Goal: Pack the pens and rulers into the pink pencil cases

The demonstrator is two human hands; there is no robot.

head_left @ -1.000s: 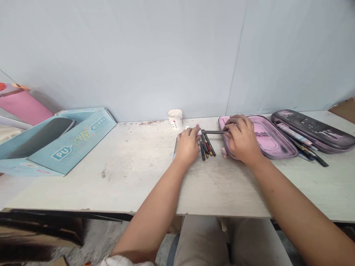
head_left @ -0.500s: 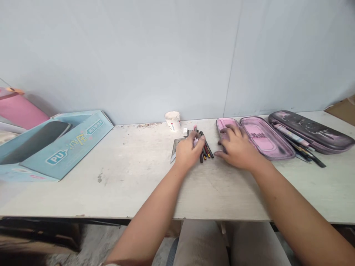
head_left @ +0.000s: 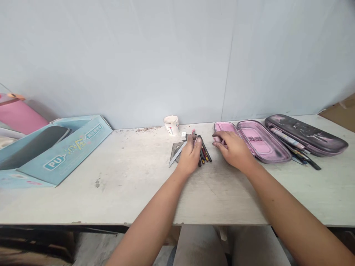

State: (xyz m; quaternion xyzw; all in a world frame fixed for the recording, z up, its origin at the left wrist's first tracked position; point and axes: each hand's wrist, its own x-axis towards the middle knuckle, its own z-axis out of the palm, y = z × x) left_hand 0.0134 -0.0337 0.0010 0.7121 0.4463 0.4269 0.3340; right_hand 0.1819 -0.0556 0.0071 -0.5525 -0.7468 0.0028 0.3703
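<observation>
My left hand (head_left: 190,155) is closed beside a bunch of dark pens and pencils (head_left: 205,152). A pale, thin ruler (head_left: 177,154) slants out from its fingers, over a dark see-through drawing template (head_left: 175,148) on the table. To the right, my right hand (head_left: 234,149) is closed with thumb and fingertips round a small pinkish object (head_left: 217,139), mostly hidden. Just behind that hand lies an opened pencil case (head_left: 263,142) with a pink lining. A white eraser (head_left: 183,135) and a small pink-ended item (head_left: 193,131) are beyond the left hand.
A paper cup (head_left: 171,125) stands near the wall. At right, a dark pencil case (head_left: 307,135) has pens (head_left: 305,153) beside it. A blue cardboard box (head_left: 66,155) and a pink item (head_left: 22,114) occupy the left. A brown carton (head_left: 341,111) sits far right.
My right hand has gone from spread fingers to a pinch round the small pinkish object. The ruler has swung out at a slant by my left hand, whose fingers have drawn together.
</observation>
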